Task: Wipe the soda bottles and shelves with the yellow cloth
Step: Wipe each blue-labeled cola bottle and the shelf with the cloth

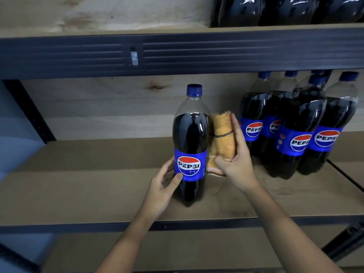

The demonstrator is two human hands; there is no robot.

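Steadying the soda bottle (190,142) upright on the shelf (78,186) with our left hand (164,186) curled round its label, our right hand (234,162) gripping the yellow cloth (221,134) against its side, we risk toppling it by pressing hard.

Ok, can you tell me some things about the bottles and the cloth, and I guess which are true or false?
1. The left hand holds the front bottle near its label. True.
2. The yellow cloth is in the left hand. False: the right hand holds it beside the bottle.
3. The front bottle's cap is red. False: it is blue.
4. More bottles stand on the same shelf, to the right. True.
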